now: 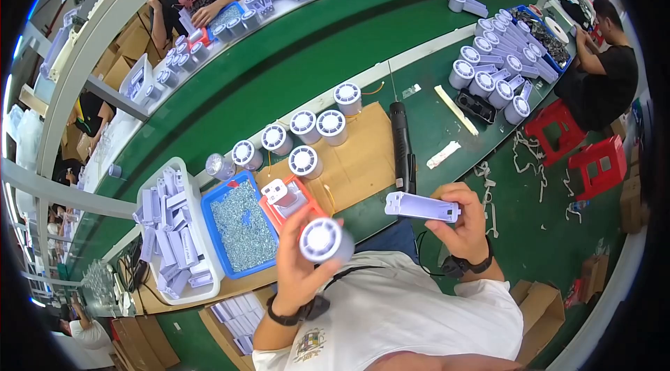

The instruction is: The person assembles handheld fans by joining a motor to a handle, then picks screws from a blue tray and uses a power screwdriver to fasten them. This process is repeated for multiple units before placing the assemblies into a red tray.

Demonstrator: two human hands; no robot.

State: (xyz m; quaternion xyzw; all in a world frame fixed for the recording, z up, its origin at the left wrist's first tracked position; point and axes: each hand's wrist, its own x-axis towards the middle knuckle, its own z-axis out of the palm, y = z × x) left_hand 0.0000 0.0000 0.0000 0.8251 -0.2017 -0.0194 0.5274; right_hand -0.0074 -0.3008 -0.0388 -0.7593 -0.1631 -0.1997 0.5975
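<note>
My left hand (294,273) is wrapped round a lavender fan head (321,240) with a white grille facing up, slightly smeared by motion. My right hand (466,226) grips one end of a hollow lavender handle shell (421,208), its open side turned up. The two parts are held apart, in front of my body. Just beyond my left hand sits a red-orange fixture (307,208) with a pale lavender part in it. Several more fan heads (303,123) stand on a cardboard sheet (368,154). A black electric screwdriver (400,141) lies past the sheet's right edge.
At left, a blue tray (207,221) holds many small screws, beside a white bin (215,259) of handle shells. Assembled fans (492,71) crowd the right of the bench. A green conveyor (412,29) runs behind. Co-workers sit opposite and at right, near red stools (599,168).
</note>
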